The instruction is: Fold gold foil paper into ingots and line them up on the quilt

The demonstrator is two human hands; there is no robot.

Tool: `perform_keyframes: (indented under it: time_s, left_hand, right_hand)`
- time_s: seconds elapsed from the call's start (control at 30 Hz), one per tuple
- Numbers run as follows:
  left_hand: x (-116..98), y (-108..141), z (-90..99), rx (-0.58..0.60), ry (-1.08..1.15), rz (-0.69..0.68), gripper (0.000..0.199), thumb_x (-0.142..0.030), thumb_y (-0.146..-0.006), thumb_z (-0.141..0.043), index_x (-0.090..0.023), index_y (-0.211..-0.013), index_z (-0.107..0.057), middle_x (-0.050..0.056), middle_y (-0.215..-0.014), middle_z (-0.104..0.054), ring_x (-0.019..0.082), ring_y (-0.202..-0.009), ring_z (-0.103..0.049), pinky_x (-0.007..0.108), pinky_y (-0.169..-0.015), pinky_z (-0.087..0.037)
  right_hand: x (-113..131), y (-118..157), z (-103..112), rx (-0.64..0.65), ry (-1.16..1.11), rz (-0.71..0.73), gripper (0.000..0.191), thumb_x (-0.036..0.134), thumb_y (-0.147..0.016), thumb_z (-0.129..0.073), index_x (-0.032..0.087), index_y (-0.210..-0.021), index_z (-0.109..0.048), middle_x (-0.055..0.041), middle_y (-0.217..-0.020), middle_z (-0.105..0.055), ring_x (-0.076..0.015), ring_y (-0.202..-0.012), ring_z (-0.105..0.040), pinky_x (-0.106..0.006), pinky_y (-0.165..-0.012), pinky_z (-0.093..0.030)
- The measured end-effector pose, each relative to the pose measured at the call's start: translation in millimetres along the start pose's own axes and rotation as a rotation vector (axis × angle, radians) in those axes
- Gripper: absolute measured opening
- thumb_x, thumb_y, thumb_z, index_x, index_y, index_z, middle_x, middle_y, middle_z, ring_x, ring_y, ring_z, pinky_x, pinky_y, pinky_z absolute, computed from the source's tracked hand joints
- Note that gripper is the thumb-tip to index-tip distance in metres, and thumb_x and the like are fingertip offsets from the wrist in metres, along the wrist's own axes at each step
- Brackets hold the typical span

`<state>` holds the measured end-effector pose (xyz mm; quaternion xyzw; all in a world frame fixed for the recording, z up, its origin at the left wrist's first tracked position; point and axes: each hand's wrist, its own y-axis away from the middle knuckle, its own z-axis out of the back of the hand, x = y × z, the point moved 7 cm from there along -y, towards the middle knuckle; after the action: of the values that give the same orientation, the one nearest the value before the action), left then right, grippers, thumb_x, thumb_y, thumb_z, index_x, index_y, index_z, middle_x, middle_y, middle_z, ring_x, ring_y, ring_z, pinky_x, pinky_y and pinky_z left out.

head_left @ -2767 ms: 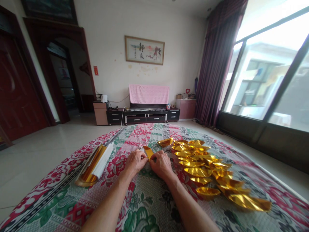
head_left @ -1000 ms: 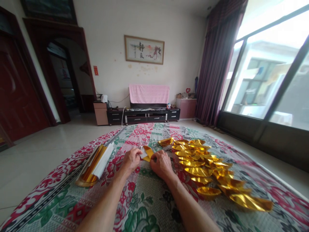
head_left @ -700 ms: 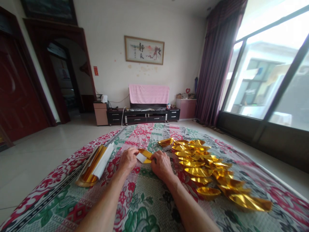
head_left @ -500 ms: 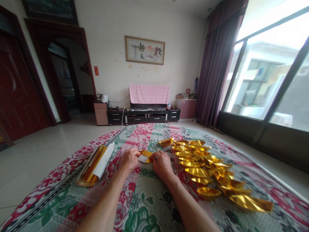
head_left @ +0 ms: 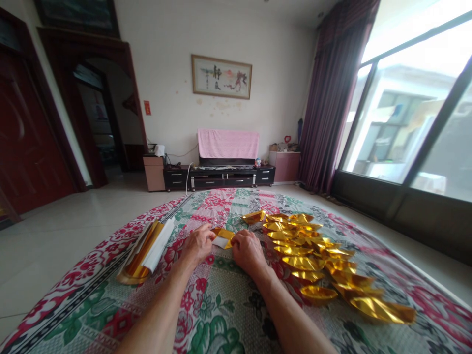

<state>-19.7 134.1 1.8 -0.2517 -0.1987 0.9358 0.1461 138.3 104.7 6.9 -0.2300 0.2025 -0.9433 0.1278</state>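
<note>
A small folded paper [head_left: 222,239], gold with a white patch, lies between my hands over the patterned cloth [head_left: 217,295]. My left hand [head_left: 200,242] pinches its left end, fingers curled. At its right end my right hand [head_left: 248,247] is closed on the paper, the fingertips partly hidden. To the right, several gold foil boat shapes [head_left: 303,263] stand in rows on the cloth. A stack of gold and white sheets [head_left: 147,250], slightly curled, rests left of my left hand.
Beyond the cloth's far edge is a low black cabinet [head_left: 223,179] with a pink cloth [head_left: 228,143] above it. A purple curtain [head_left: 326,98] and windows are at the right, doorways at the left.
The fingers of both hands have shifted slightly at the ends of the folded paper. The stack and the foil shapes have not moved.
</note>
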Motion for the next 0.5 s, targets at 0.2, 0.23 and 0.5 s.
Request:
perform_keyframes:
  time_s: [0.2, 0.23, 0.5]
  left_hand:
    - [-3, -1, -1.0, 0.021, 0.063, -0.061, 0.034, -0.003, -0.068, -0.041, -0.020, -0.077, -0.070, 0.003, -0.101, -0.067, 0.013, -0.091, -0.061, 0.023, -0.087, -0.046]
    - [-4, -1, -0.9, 0.021, 0.067, -0.073, 0.034, -0.003, -0.068, -0.042, -0.020, -0.077, -0.070, 0.002, -0.097, -0.067, 0.013, -0.088, -0.061, 0.022, -0.086, -0.046]
    - [-12, -1, -0.4, 0.033, 0.028, -0.128, 0.030, -0.004, -0.068, -0.044, -0.019, -0.075, -0.069, 0.003, -0.087, -0.068, 0.013, -0.083, -0.061, 0.022, -0.080, -0.046]
  right_hand:
    - [2, -1, 1, 0.003, -0.003, 0.013, 0.021, 0.019, -0.080, -0.047, 0.020, -0.079, -0.068, -0.0039, -0.088, -0.064, -0.0145, -0.087, -0.055, -0.023, -0.082, -0.035]
    - [2, -1, 2, 0.005, -0.003, 0.007, 0.022, 0.019, -0.082, -0.046, 0.020, -0.079, -0.068, -0.0041, -0.088, -0.064, -0.0145, -0.087, -0.055, -0.023, -0.081, -0.035]
    - [-3, -4, 3, 0.024, -0.016, -0.065, 0.021, 0.014, -0.080, -0.047, 0.021, -0.079, -0.067, -0.0044, -0.086, -0.062, -0.0157, -0.086, -0.054, -0.023, -0.075, -0.035]
